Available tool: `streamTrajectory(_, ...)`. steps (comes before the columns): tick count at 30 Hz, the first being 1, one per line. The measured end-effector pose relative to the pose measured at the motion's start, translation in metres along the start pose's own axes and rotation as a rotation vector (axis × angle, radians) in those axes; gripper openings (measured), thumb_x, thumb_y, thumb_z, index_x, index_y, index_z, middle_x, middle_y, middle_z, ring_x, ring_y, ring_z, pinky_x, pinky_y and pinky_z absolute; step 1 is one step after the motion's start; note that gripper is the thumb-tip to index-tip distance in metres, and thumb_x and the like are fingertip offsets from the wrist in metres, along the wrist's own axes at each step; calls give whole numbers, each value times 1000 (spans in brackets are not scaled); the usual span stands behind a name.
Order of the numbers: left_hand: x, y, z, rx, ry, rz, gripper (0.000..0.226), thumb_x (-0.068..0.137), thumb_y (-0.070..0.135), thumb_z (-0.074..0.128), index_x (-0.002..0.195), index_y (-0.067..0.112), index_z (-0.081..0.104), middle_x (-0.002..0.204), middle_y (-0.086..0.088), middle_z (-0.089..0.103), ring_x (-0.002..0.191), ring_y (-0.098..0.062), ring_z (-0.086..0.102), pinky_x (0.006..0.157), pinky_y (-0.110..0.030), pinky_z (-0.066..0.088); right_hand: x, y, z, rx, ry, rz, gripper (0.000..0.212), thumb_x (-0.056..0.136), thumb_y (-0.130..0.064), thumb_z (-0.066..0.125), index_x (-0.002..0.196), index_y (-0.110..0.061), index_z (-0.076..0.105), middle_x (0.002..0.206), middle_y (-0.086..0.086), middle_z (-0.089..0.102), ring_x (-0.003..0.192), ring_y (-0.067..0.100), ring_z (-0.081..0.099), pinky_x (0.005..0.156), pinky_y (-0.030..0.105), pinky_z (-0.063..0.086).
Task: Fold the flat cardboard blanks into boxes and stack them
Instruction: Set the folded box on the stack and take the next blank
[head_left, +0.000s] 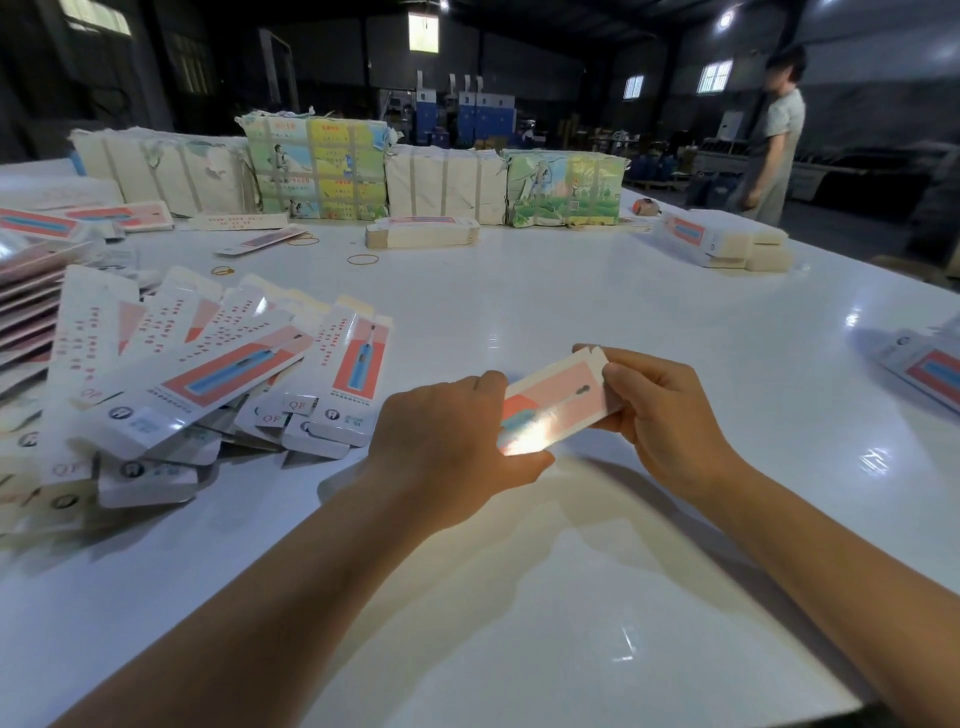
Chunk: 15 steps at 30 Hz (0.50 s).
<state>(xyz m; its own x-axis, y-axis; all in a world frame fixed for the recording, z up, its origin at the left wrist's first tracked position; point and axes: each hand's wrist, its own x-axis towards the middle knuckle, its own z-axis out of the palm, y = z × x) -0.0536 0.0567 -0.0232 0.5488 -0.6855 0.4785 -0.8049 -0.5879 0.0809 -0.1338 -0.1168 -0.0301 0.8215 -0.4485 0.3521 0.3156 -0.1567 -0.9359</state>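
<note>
Cardboard blank (553, 405), above the table (571, 291) near its front edge: left hand (457, 431) grips one end, right hand (660, 405) pinches the other.

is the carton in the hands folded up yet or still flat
Cannot tell. The carton is held off the table between left hand and right hand; only its printed face shows, with glare hiding its near end.

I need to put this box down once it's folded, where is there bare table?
Bare table lies beyond the box held by the left hand and right hand, up to the bundled stacks. Also bare under the forearms. Crowded on the left: the fanned pile of boxes.
</note>
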Motion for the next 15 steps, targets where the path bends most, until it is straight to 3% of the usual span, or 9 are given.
streamTrajectory(5, -1, 2, 1, 65, 39, 29, 71, 74, 75, 49, 127, 28, 43, 117, 11, 62, 90, -10, 63, 62, -17, 35, -2, 0, 2, -55, 5, -27, 63, 93, 6, 37, 72, -37, 77, 70, -11, 69, 68, 8, 63, 62, 20, 53)
streamTrajectory(8, -1, 1, 1, 68, 44, 43, 71, 74, 75, 50, 124, 25, 45, 115, 8, 63, 90, -12, 64, 64, -20, 40, -1, -2, -1, -27, -2, -5, 58, 93, 7, 37, 72, -29, 78, 77, -13, 72, 69, 7, 65, 60, 20, 53)
streamTrajectory(10, 0, 1, 1, 76, 42, 60, 70, 73, 75, 51, 121, 24, 48, 111, 7, 64, 87, -14, 64, 64, -22, 43, 0, -2, -3, 17, 10, 30, 49, 93, 7, 38, 74, -18, 76, 81, -5, 73, 70, 10, 65, 57, 21, 53)
streamTrajectory(12, 0, 1, 1, 76, 44, 56, 70, 72, 76, 51, 119, 24, 49, 108, 8, 65, 84, -14, 64, 61, -21, 40, -1, -3, -2, -10, 23, 10, 45, 93, 6, 40, 73, -13, 75, 83, 21, 68, 72, 14, 60, 60, 22, 54)
streamTrajectory(13, 0, 0, 1, 66, 41, 48, 70, 72, 76, 50, 119, 25, 49, 108, 8, 65, 84, -13, 64, 60, -20, 38, -2, -4, -1, -44, 22, -17, 44, 94, 4, 41, 73, -15, 76, 86, 33, 58, 73, 17, 55, 63, 21, 54)
streamTrajectory(15, 1, -2, 2, 41, 26, 33, 70, 71, 78, 48, 119, 28, 48, 110, 11, 65, 82, -11, 63, 53, -15, 32, -5, -6, -1, -102, -10, -80, 52, 95, 1, 43, 74, -31, 77, 78, 28, 59, 70, 13, 55, 63, 17, 53)
